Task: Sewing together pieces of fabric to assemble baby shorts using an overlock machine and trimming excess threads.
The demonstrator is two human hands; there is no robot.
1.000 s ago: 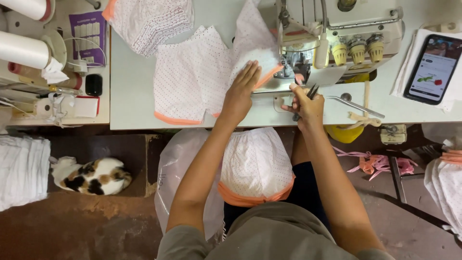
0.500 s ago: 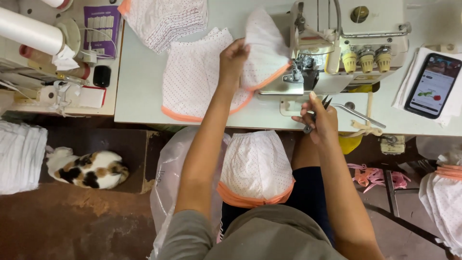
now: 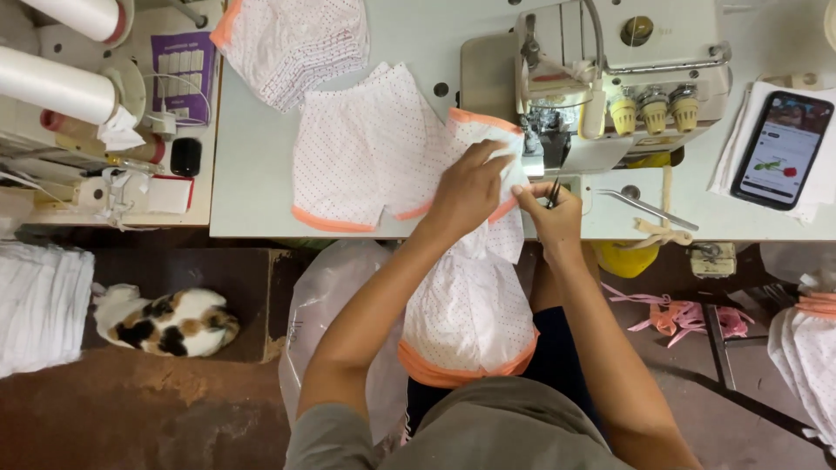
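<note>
Here we see both hands at the desk edge, just in front of the sewing machine. Our left hand has its fingers closed around a fold of the dotted white garment, which hangs from the desk down into the lap. Our right hand pinches the cloth's edge while holding small snips. More shorts lie flat beside it. A phone rests at the right, a cat on the floor.
</note>
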